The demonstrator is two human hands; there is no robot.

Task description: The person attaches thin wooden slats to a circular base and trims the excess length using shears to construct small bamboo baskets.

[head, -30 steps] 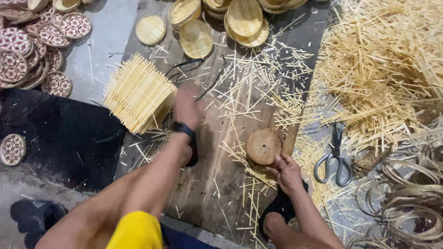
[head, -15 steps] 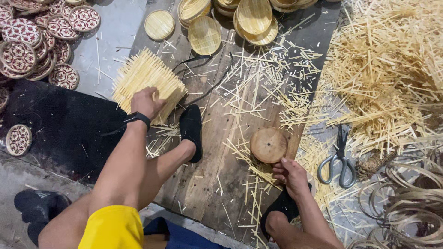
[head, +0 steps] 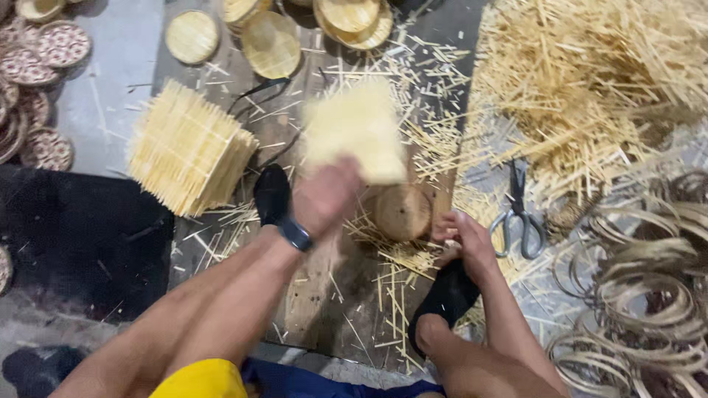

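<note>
The left hand (head: 324,195) grips a blurred woven mat (head: 358,133) in closed fingers above the board (head: 324,295), apart from the mat stack (head: 188,147), while the right hand (head: 464,239) rests loosely curled beside the wooden disc (head: 402,212), seemingly steadying it

Your left hand (head: 324,195) is smeared by motion, so you cannot tell how its grip closes on the pale woven mat (head: 355,131), itself blurred until no weave shows. Your right hand (head: 464,239) covers part of the round wooden block (head: 402,212). The straw pile (head: 590,81) and the coiled strips (head: 649,287) run off the right edge. The patterned discs (head: 44,59) are cut by the left edge, the stacked woven discs (head: 354,18) by the top.
</note>
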